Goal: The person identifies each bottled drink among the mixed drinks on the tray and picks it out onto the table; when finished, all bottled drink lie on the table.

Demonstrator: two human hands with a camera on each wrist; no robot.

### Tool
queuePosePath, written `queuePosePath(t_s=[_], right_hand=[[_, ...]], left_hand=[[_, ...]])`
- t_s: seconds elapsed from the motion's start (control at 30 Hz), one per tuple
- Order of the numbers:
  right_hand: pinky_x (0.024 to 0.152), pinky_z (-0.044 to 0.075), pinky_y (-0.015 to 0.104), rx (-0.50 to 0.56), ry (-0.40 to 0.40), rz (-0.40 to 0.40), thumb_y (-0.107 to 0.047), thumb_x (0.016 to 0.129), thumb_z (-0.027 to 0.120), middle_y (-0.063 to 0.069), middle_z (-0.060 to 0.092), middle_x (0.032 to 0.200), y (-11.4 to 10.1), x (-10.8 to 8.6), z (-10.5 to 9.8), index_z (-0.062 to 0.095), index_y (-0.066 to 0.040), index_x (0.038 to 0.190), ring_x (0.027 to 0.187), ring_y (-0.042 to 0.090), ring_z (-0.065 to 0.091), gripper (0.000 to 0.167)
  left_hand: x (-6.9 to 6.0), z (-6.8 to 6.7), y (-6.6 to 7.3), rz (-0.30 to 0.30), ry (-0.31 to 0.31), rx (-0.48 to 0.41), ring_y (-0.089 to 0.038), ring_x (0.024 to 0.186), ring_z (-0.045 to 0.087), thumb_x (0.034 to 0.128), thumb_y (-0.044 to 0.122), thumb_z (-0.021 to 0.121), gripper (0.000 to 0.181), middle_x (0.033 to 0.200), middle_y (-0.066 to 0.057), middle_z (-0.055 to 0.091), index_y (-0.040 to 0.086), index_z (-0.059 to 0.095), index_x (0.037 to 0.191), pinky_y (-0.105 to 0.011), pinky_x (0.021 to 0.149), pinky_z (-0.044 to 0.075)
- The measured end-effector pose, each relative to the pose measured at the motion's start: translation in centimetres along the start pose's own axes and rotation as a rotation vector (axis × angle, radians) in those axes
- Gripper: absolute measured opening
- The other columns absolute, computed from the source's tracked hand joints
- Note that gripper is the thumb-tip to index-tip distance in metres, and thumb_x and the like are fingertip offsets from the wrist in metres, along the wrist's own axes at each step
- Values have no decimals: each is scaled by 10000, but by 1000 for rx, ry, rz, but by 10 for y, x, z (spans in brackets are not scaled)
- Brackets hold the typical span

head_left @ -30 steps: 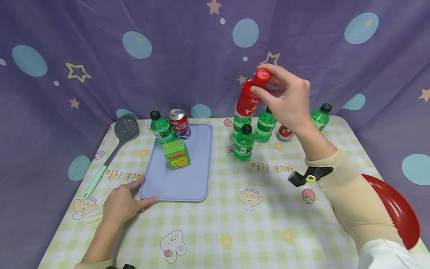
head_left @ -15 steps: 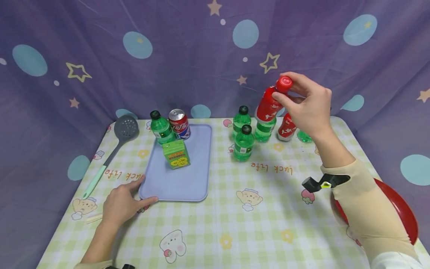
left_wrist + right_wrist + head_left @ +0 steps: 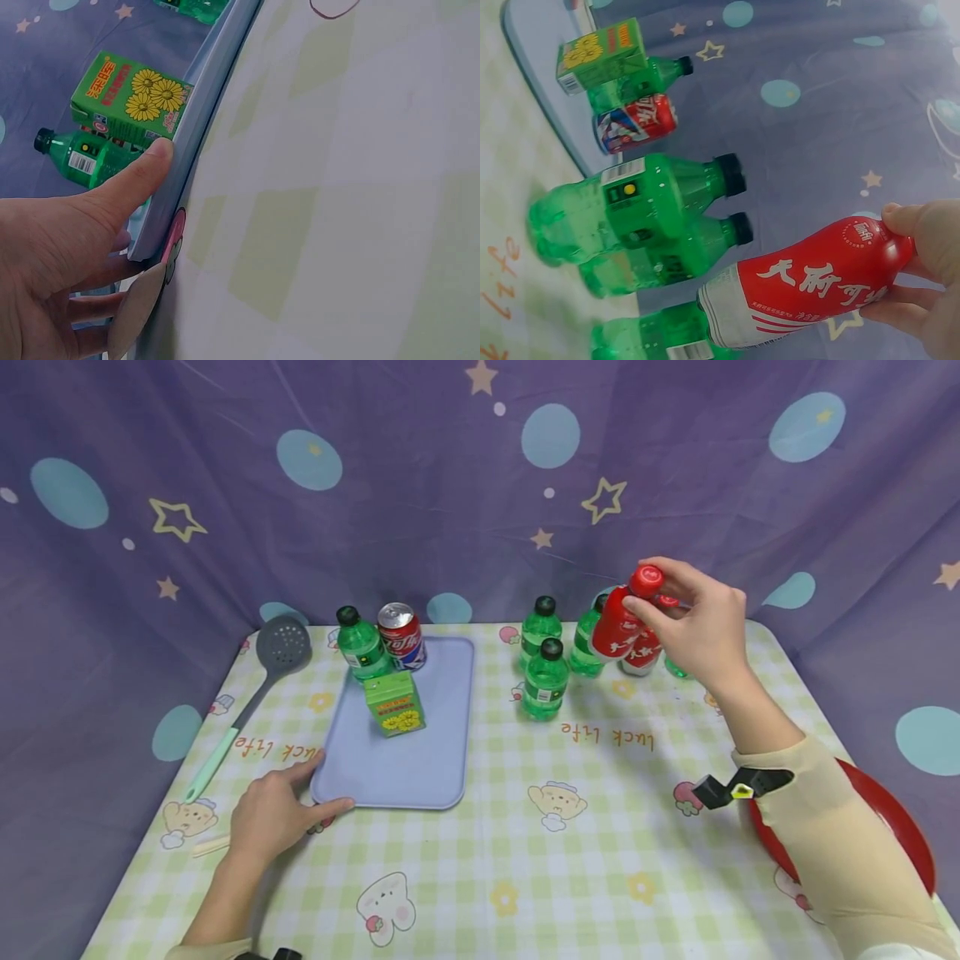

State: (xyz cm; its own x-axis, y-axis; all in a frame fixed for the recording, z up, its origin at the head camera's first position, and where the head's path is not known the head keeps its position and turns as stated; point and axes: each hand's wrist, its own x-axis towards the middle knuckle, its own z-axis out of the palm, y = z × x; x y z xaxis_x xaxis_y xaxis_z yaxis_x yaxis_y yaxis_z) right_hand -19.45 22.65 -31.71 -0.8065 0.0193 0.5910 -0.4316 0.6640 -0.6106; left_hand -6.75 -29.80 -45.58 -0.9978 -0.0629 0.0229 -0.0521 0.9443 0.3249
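Note:
My right hand [image 3: 693,622] holds a red cola bottle [image 3: 617,625] by its neck, just under the red cap. The bottle hangs tilted, above the table, in front of another red bottle [image 3: 643,653] at the back right. In the right wrist view the held cola bottle [image 3: 810,285] shows its white lettering and silvery base. My left hand [image 3: 270,814] touches the near left corner of a blue tray [image 3: 397,777], thumb and index finger spread along two edges. On that tray stand a green bottle [image 3: 362,647], a cola can [image 3: 401,639] and a green drink carton [image 3: 395,706].
Several green bottles, one of them in front [image 3: 545,681], stand at the back right. A skimmer [image 3: 281,647] lies left of the tray. Under my right forearm is a red plate or bowl [image 3: 892,818], partly hidden. A purple curtain [image 3: 480,485] closes off the back.
My right hand has carried the red cola bottle rightward and then lowered it toward the other red bottle. My left hand and the tray have stayed put.

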Motion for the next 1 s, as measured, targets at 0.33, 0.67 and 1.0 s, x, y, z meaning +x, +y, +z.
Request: queuePosePath(t_s=[0.33, 0.67, 1.0], right_hand=[[788, 460, -14, -30, -48, 29, -177, 902, 875, 164, 810, 1172, 15, -16, 5, 747, -112, 1326, 1018, 363, 793, 448], [754, 441, -32, -21, -91, 65, -158, 894, 881, 203, 808, 1141, 27, -27, 13, 746, -82, 1314, 1016, 379, 795, 448], [709, 417, -3, -50, -140, 85, -193, 906, 873, 199, 812, 1126, 34, -38, 22, 745, -89, 1313, 923, 388, 794, 439]], left_hand=[[0, 0, 1, -11, -11, -2, -430, 748, 724, 670, 704, 915, 1031, 1115, -404, 702, 85, 653, 1451, -342, 471, 441], [-1, -1, 0, -3, -3, 1, -493, 828, 732, 671, 697, 919, 1026, 1198, -406, 683, 76, 656, 1445, -359, 493, 469], [0, 0, 0, -3, -3, -1, -441, 754, 726, 676, 706, 911, 1031, 1120, -402, 704, 81, 652, 1453, -341, 468, 437]])
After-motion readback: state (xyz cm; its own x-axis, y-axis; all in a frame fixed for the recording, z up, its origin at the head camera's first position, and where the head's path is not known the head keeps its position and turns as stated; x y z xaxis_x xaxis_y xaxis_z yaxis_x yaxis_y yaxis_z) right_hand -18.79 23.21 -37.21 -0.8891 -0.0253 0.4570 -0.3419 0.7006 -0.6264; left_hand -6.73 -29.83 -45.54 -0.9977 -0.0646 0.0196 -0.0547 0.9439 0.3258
